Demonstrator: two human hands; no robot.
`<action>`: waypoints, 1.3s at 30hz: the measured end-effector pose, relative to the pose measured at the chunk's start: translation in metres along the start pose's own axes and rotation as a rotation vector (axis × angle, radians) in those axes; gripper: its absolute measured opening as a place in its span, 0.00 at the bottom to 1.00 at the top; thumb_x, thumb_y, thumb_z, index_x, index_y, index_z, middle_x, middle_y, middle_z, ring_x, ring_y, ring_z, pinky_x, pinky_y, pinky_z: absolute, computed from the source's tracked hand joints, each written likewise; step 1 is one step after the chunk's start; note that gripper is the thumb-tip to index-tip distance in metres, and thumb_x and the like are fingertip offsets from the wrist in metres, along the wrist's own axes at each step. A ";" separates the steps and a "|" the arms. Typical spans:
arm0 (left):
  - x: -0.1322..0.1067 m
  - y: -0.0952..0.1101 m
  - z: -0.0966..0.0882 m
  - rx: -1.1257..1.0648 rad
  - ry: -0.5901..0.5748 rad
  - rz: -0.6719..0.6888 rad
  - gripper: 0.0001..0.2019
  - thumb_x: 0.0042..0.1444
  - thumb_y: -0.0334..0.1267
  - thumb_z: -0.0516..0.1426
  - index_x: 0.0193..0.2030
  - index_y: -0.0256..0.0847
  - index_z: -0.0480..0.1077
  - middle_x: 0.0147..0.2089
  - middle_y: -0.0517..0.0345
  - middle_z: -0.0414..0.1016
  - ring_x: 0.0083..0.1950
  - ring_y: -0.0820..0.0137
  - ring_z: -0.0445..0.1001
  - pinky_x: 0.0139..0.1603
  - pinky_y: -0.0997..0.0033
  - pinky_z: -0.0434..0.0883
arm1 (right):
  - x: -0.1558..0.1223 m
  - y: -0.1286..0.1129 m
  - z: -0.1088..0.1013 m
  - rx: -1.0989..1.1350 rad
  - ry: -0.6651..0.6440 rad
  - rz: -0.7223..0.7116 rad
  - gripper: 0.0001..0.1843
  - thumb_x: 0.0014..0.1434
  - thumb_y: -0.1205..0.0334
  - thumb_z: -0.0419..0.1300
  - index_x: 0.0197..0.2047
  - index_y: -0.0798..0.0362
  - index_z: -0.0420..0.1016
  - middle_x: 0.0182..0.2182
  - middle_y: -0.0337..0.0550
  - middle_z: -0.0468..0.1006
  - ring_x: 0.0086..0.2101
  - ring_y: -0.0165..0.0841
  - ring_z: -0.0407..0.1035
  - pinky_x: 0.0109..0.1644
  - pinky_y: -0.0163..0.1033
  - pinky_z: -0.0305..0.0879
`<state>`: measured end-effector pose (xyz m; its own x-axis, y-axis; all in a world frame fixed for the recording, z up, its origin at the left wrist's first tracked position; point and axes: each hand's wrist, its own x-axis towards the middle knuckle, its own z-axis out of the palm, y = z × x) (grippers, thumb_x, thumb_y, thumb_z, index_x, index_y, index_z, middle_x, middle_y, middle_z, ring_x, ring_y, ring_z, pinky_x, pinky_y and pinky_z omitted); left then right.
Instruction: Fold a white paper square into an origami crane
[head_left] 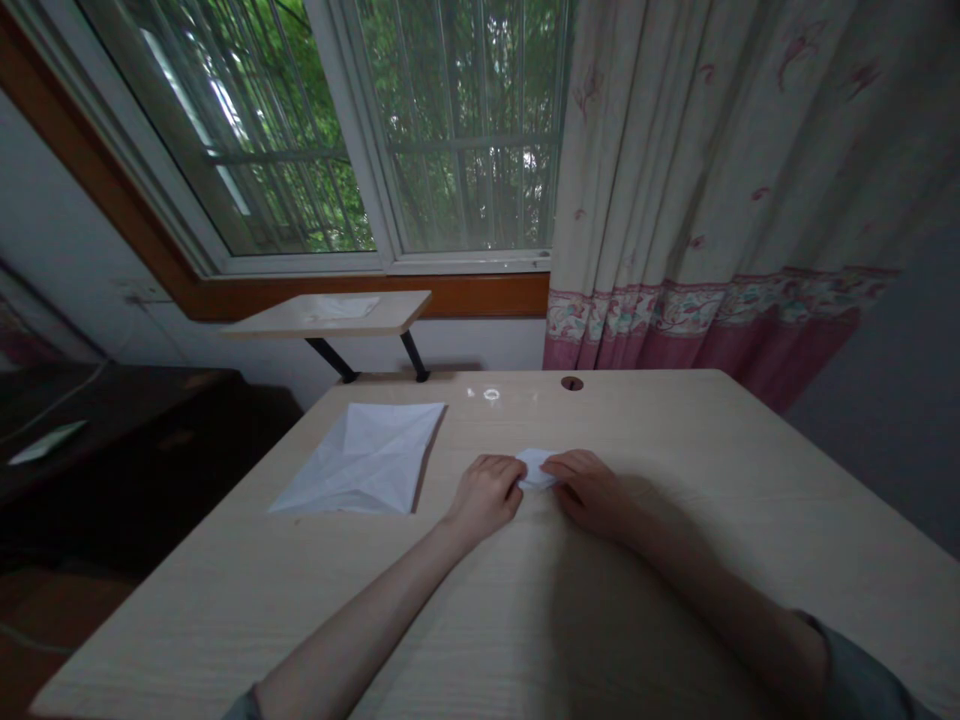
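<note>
A small folded piece of white paper (pixel 535 467) is held between my two hands, close above or on the desk. My left hand (pixel 489 492) is closed on its left edge, the fingers curled over it. On the opposite edge, my right hand (pixel 592 490) pinches the paper with thumb and fingers. The hands cover both ends, so only the middle of the paper shows. Left of my left hand lies a larger white sheet (pixel 367 458), opened out flat with crease lines across it.
The pale wooden desk (pixel 480 620) has a round cable hole (pixel 572 383) near its back edge. A small raised shelf (pixel 330 316) on black legs carries more white paper (pixel 346 306). Behind are a window (pixel 457 140) and a curtain (pixel 712 180); dark furniture (pixel 112 440) stands left.
</note>
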<state>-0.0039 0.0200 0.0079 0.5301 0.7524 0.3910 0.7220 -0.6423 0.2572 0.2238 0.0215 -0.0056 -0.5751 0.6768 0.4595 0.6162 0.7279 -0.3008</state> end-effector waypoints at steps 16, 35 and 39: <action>0.000 0.002 -0.002 -0.212 -0.024 0.182 0.06 0.60 0.31 0.54 0.40 0.42 0.72 0.45 0.55 0.80 0.48 0.66 0.77 0.52 0.65 0.72 | 0.002 -0.012 -0.008 -0.053 -0.036 -0.024 0.07 0.60 0.70 0.51 0.33 0.53 0.68 0.32 0.46 0.72 0.35 0.37 0.64 0.44 0.43 0.63; 0.003 0.002 -0.001 -0.140 -0.070 0.076 0.03 0.63 0.35 0.56 0.36 0.41 0.66 0.43 0.54 0.72 0.47 0.63 0.69 0.50 0.64 0.68 | 0.006 -0.004 0.001 -0.081 -0.054 0.021 0.07 0.63 0.70 0.52 0.34 0.52 0.67 0.35 0.45 0.72 0.37 0.38 0.65 0.43 0.43 0.64; 0.003 0.001 -0.001 -0.149 -0.070 0.081 0.04 0.60 0.30 0.54 0.41 0.42 0.66 0.43 0.54 0.72 0.47 0.63 0.69 0.50 0.63 0.68 | 0.006 -0.004 0.000 -0.059 -0.056 0.015 0.07 0.63 0.71 0.52 0.35 0.52 0.67 0.36 0.46 0.72 0.38 0.38 0.64 0.44 0.44 0.64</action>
<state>-0.0019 0.0210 0.0098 0.6170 0.7025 0.3548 0.6048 -0.7117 0.3573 0.2180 0.0227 -0.0023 -0.5942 0.6937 0.4070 0.6543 0.7113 -0.2571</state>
